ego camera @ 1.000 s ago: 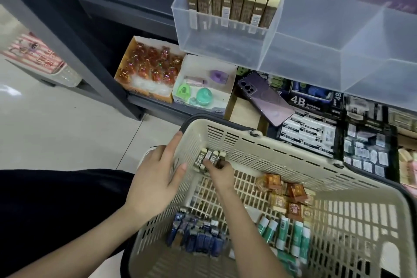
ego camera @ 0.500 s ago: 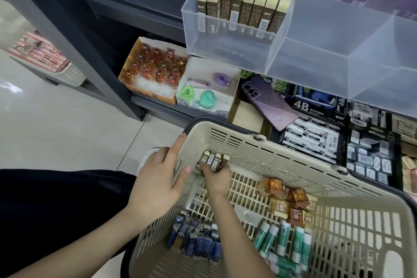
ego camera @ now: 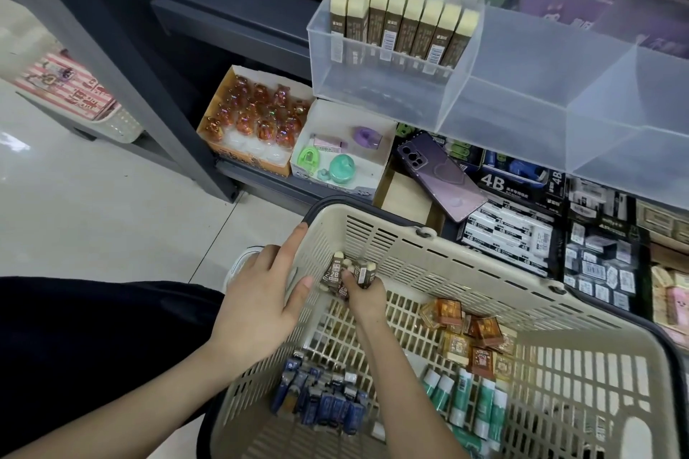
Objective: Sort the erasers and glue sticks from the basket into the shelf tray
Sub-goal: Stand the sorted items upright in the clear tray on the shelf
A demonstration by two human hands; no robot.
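Right hand (ego camera: 363, 292), grip closed on brown erasers (ego camera: 346, 272) at the basket's (ego camera: 484, 265) far-left corner; left hand (ego camera: 261, 294) open, steadying. Next, probably: lift to tray (ego camera: 522, 93).

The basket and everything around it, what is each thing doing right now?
Beige slotted plastic basket: part full, tilted toward the shelf.
Right hand: inside the basket, grip closed on brown 2B erasers.
Left hand: open, resting on the basket's rim.
Green-and-white glue sticks: lying in the basket.
Clear plastic shelf tray: left compartment stocked, the next ones empty.
Purple phone: face down on the shelf.
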